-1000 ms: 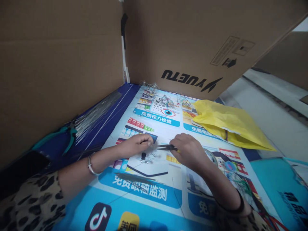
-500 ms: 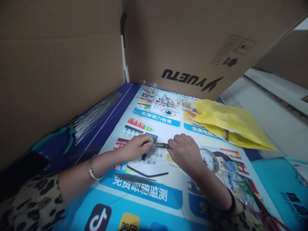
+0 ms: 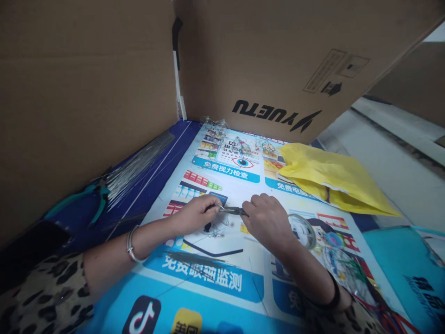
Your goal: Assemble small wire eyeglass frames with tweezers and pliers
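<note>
My right hand (image 3: 267,221) is wrapped round a pair of pliers (image 3: 233,210), whose dark jaws point left. At the tip of the jaws, my left hand (image 3: 200,214) pinches a piece of thin wire with beads (image 3: 218,228), which dangles in a loose tangle below the fingers. The pliers' jaws meet the wire right beside my left fingertips. The exact grip point is too small to make out. Beneath my hands lies a printed poster (image 3: 222,185). A small bundle of cut wires (image 3: 196,258) rests on it, nearer to me.
At left, teal-handled pliers (image 3: 74,198) lie by a bundle of long wires (image 3: 139,162). Wire-and-bead tangles (image 3: 243,146) sit at the back. A yellow bag (image 3: 337,178), a wire coil (image 3: 306,229) and coloured strands (image 3: 347,269) are on the right. Cardboard walls (image 3: 225,60) enclose the back and left.
Hardly anything differs. Both hands stay in place with the pliers at the wire; the view has shifted very slightly.
</note>
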`<action>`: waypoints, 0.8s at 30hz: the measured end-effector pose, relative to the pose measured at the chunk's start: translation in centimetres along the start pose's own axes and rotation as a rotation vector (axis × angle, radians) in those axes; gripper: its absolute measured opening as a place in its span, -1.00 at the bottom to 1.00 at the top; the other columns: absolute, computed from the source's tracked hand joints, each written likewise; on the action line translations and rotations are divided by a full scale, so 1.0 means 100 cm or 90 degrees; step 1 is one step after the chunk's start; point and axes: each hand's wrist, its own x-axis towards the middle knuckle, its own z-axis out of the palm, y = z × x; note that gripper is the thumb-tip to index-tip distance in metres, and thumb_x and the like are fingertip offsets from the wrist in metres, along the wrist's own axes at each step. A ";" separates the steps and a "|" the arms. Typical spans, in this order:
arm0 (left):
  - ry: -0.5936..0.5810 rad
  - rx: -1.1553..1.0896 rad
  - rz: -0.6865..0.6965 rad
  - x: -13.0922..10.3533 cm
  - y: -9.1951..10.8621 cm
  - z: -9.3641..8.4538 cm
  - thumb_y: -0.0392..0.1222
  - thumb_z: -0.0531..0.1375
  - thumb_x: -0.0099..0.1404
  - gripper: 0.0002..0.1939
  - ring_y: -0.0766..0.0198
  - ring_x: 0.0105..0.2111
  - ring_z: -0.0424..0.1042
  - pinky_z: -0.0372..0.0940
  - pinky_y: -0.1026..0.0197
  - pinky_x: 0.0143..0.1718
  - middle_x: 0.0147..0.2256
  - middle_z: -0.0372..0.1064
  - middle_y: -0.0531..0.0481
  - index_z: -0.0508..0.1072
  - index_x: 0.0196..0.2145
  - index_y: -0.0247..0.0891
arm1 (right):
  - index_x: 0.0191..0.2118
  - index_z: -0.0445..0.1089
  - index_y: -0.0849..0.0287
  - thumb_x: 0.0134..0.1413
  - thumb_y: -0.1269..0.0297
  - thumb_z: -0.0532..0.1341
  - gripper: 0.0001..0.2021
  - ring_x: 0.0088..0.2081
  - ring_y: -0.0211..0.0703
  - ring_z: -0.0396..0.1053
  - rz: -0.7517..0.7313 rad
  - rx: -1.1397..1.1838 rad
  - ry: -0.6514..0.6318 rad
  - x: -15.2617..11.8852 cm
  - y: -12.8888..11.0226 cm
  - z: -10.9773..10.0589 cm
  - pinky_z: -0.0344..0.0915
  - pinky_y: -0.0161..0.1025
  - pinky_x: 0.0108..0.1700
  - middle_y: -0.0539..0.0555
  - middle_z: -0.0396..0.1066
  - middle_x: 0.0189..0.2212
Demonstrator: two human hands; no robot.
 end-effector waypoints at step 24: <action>0.033 0.077 0.026 -0.001 0.002 0.001 -0.32 -0.03 0.21 -0.85 0.30 -0.39 0.26 0.10 0.28 -0.37 -0.45 0.27 0.06 0.32 -0.40 -0.25 | -0.45 0.35 0.15 0.03 0.29 0.15 -0.89 -0.36 -0.10 0.16 0.028 -0.025 -0.019 -0.002 -0.003 -0.001 -0.11 -0.19 -0.34 0.09 0.32 -0.47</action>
